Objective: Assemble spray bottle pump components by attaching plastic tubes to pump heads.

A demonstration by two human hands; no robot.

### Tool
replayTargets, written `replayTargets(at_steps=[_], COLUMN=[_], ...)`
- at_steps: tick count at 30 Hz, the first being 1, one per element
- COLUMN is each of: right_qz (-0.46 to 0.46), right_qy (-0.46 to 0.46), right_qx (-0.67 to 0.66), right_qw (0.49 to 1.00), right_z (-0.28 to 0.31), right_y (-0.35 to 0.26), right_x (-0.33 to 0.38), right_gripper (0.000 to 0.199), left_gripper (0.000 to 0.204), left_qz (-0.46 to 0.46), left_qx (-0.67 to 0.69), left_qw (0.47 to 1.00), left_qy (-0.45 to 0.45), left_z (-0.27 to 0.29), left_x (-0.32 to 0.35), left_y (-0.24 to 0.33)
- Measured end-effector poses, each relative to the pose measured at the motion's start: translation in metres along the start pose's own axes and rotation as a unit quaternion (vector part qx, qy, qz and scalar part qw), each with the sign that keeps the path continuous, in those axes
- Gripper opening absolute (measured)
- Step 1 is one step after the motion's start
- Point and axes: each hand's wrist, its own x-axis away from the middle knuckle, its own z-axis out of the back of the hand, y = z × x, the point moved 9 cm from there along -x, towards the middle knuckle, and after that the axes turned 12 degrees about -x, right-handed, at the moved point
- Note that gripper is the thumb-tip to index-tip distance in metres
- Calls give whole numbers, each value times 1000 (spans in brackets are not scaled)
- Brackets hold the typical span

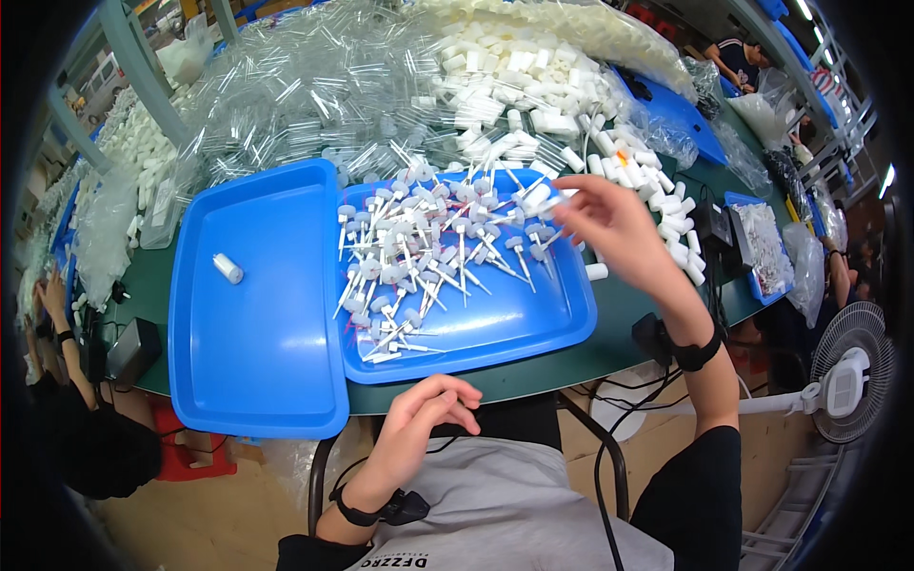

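Note:
My right hand [609, 224] reaches over the right end of a blue tray [495, 350], its thumb and fingers pinched on a small white plastic cylinder [537, 198]. Heaped in that tray are many thin white-stemmed parts with round grey discs [405, 257], some with reddish bits among them. To its left, a second blue tray [262, 366] overlaps its edge and contains one white cylinder [228, 268] lying on its side. My left hand [424, 423] hovers in front of the trays, above my lap, fingers loosely curled and slightly apart with nothing visible in them.
Behind the trays rise piles of clear plastic tubes [314, 86] and white cylinders [533, 71]. Loose white cylinders lie along the right of the green table [533, 371]. A fan [843, 376] stands at right, with cables below the edge. Other people work at both sides.

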Motion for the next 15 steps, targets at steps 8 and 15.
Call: replayTargets(at_steps=[8, 15], right_qz=[-74, -72], right_qy=[63, 28], right_qx=[-8, 2], right_qw=[995, 997], right_z=[63, 52], right_y=[66, 79], right_x=[-29, -50], right_gripper=[29, 28], left_gripper=[27, 27], left_qz=[1, -8], left_qx=[4, 26], left_qw=[1000, 997], left_qy=[-29, -70], left_z=[2, -4], left_x=[-3, -3], left_y=[-1, -1])
